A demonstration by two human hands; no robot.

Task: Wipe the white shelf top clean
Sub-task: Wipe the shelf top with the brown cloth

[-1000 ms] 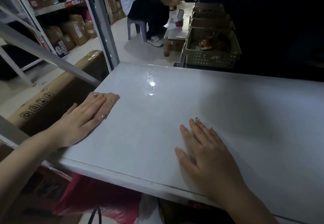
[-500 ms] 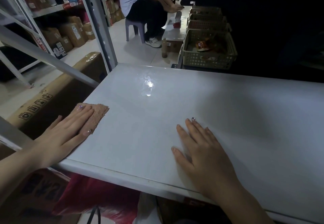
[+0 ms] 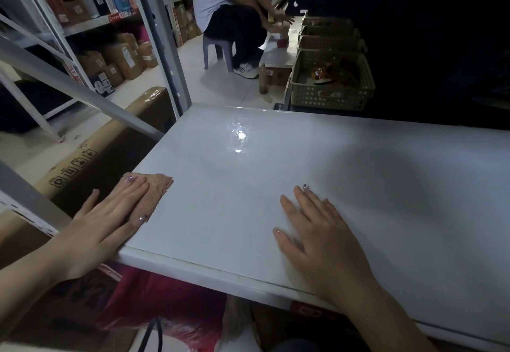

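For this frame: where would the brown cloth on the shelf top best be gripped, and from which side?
Probably its bare right corner, pinched from above on the right: the cloth lies flat on the shelf top, and the left hand covers the rest.

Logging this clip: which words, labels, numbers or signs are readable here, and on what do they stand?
No words or numbers are legible.
Long cardboard box: printed handling pictograms only, no readable words.
Red strip on the rack's shelf edge: too blurred.
Labels on the stacked cartons: too small.
Red label under the white shelf top: blurred.
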